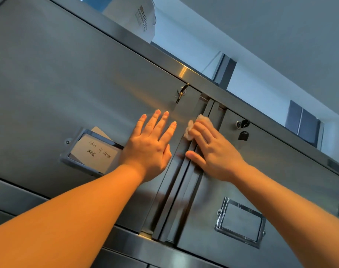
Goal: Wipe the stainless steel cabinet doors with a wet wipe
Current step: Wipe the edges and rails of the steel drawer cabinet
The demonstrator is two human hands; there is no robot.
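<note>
My right hand (213, 149) presses a crumpled wet wipe (191, 127) under its fingertips onto the inner edge of the left cabinet door (64, 78), right at the vertical handle strips (186, 182) where it meets the right door (280, 171). The fingers curl slightly over the wad, thumb spread out below. My left hand (151, 146) lies flat and open on the left door, fingers spread, bracing.

The wipe is small and bunched, so I judge it could slide out from under my fingertips or snag on the strip edges. Just above hangs a key (181, 92) in the lock; a stroke upward could knock it. The card holder (91, 149) beside my left wrist holds a handwritten paper card that a wet pass might smear. My bracing palm probably leaves fresh prints on steel.
</note>
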